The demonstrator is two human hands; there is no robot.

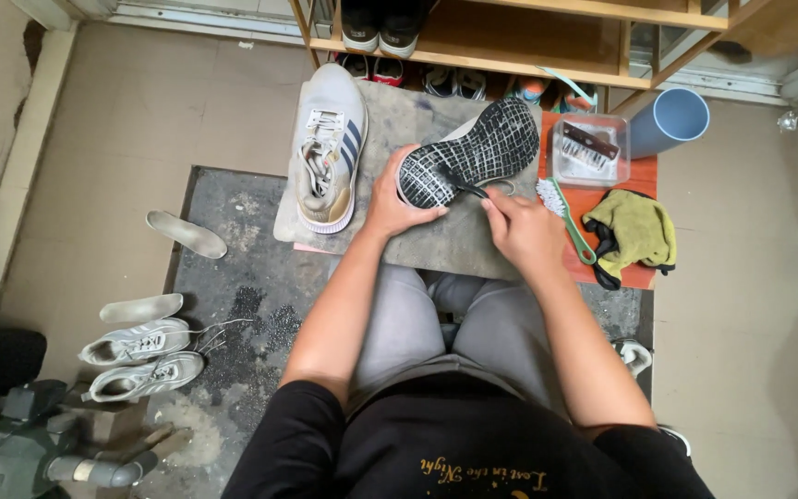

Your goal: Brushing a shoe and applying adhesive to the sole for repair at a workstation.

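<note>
Seated person, grey trousers, black top; both forearms reach forward over the knees to the bench (436, 245), a worn grey slab.

Right hand (521, 226): fingers pinched narrow around a thin dark tool (466, 185), whose tip lies on the sole of the overturned shoe (473, 152). Left hand (397, 199): fingers curled over the heel end of that shoe, pressing it onto the bench. Shoe lies sole up, black tread with a pale grid pattern, toe pointing away and to the right.

Just left of it on the bench: matching shoe (330, 148), upright, beige and white with dark side stripes, laces loosened.

Right of the hands, on an orange surface (644, 171): green-handled brush (565, 217), yellow-green cloth (634, 231) with dark edge, clear plastic tub (591, 148) holding another brush. Blue tube (671, 120) just behind the tub.

Floor, left: two white trainers (140, 360) side by side, two loose insoles (187, 234) near them, on and beside a dark mat (251, 277).

Farthest: wooden shelf rack (510, 46) carrying more shoes.
</note>
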